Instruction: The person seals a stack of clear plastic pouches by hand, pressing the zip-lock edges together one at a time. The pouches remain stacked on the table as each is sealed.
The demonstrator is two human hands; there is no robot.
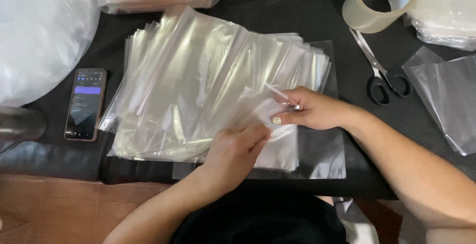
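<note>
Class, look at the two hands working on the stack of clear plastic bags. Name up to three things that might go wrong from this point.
1. The left hand and right hand pinch a thin clear bag; it may tear or crumple.
2. The stack of bags is slippery and already fanned out, so sheets might slide toward the phone.
3. The scissors lie near the right forearm, which might knock them.
</note>
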